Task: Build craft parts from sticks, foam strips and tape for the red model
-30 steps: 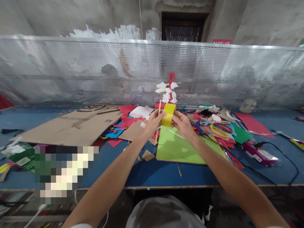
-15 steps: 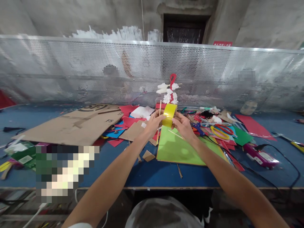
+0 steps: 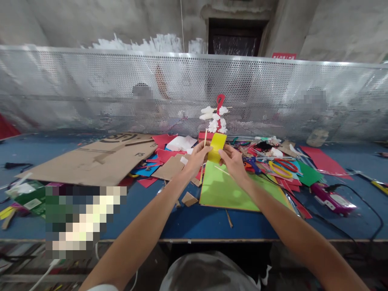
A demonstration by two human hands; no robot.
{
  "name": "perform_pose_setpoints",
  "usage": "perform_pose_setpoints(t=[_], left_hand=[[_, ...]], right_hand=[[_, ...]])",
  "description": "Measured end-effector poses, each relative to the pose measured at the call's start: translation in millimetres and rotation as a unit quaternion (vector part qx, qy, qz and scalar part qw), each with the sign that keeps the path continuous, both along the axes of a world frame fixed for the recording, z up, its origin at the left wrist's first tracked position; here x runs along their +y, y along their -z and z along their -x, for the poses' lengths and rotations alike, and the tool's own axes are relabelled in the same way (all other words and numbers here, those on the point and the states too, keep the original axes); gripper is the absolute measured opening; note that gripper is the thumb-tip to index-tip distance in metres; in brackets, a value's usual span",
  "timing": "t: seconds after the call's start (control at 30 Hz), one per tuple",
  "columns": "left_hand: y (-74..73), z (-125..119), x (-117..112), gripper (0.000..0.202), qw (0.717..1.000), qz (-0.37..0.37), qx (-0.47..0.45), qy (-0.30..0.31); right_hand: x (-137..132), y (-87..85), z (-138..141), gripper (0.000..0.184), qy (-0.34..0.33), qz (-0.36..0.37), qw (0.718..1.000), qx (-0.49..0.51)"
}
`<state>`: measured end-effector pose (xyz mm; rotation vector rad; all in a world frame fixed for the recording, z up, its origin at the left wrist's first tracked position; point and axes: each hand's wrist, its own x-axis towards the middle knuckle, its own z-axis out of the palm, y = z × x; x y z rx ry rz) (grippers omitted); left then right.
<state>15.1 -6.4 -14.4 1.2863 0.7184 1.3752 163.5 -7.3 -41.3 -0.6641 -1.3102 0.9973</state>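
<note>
A curved piece of glossy yellow paper (image 3: 217, 146) is held up between my two hands, above the table. My left hand (image 3: 198, 155) is closed on its left edge, and a thin wooden stick (image 3: 205, 137) runs upright through the same hand. On the paper's lower right side, my right hand (image 3: 233, 158) pinches it with thumb and fingers. Below lies a lime-green sheet (image 3: 239, 192), with another thin stick (image 3: 222, 170) above it near my right wrist. Just behind the paper stands a red looped figure (image 3: 220, 101) covered in white tufts.
Brown cardboard (image 3: 91, 161) covers the left of the blue table (image 3: 194, 226). Red scraps (image 3: 169, 155) and cardboard pieces (image 3: 190, 199) lie around my hands. To the right are a blue glue gun (image 3: 253, 165), yellow-handled scissors (image 3: 280, 169) and a purple device (image 3: 332, 200) with cables.
The yellow paper has turned slightly, and its surface looks flatter with less glare. Both hands keep their grip in nearly the same place.
</note>
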Motion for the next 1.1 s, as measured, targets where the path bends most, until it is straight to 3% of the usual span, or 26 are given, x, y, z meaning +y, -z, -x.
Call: perform_pose_setpoints(t=[0.17,0.33,0.5,0.67,0.87,1.1], left_hand=[[3.6,-2.9,-1.1,0.019,1.000,-0.025,0.009,0.016],[10.9,-5.6,4.6,0.025,0.999,-0.046,-0.018,-0.009],[6.1,-5.8,2.7,0.022,0.999,-0.025,-0.008,0.019],[4.1,-8.8,-0.9,0.028,0.999,-0.022,-0.012,-0.022],[9.6,-10.1,0.9,0.019,0.998,-0.056,0.012,-0.038],[7.8,-8.1,1.4,0.035,0.991,-0.105,0.045,-0.068]], right_hand=[[-3.1,2.3,3.8,0.031,0.036,0.000,0.999,0.011],[-5.9,-1.3,7.3,0.025,0.034,0.006,0.997,0.062],[-3.3,-3.6,6.0,0.027,0.044,0.006,0.996,0.076],[-2.4,2.2,7.3,0.030,0.063,-0.001,0.997,0.044],[-3.0,6.8,8.2,0.031,0.081,-0.005,0.996,0.029],[-1.8,0.8,5.9,0.029,0.071,0.015,0.994,0.076]])
